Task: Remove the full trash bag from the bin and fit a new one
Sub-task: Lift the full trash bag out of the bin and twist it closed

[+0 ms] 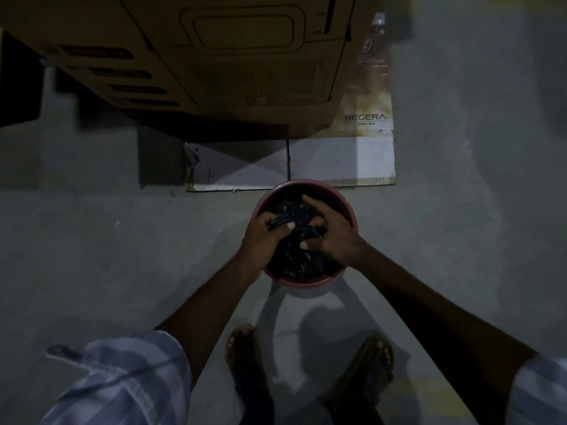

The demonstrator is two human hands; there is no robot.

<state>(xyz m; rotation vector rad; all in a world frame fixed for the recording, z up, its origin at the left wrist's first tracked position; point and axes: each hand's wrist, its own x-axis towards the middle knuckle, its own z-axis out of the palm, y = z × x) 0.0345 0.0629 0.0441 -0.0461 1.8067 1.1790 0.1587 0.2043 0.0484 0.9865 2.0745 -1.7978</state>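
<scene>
Cardboard point(365, 96) reads "REGERA"; left hand point(265, 237) and right hand point(329, 233) clutch black bag point(294, 259) in bin point(306, 283).

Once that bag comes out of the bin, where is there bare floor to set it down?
Bare floor left of the bin, and more to its right. Behind the bin it is crowded: flattened cardboard and a big carton. In front stand the feet. Both the left hand and right hand grip the black bag.
</scene>
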